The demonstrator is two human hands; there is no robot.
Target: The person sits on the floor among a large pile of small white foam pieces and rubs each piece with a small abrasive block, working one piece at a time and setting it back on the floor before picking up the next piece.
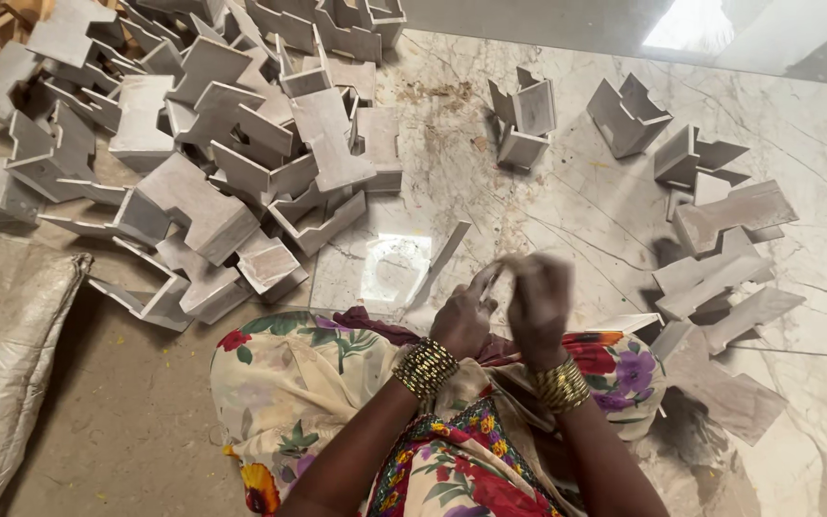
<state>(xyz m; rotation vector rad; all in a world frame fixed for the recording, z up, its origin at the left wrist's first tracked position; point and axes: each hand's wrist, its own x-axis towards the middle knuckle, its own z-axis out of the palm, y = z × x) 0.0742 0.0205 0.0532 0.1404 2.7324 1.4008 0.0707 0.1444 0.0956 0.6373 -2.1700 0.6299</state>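
Holding a thin flat strip (pixel 442 263) with the left hand (pixel 461 321); fingers closed; right hand (pixel 538 302) is blurred, grip unclear. Better keep both wrists steady.

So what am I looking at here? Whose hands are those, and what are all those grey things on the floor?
The camera sits on a person's head and looks down, so you see their own two hands. The left hand and right hand are close together in front of their flowery lap, pinching something small; it is too blurry to tell what. Both wrists wear gold bangles. On the shiny marble floor lies a big heap of grey folded cardboard pieces, with more scattered on the right. A pale woven sack lies on the left.
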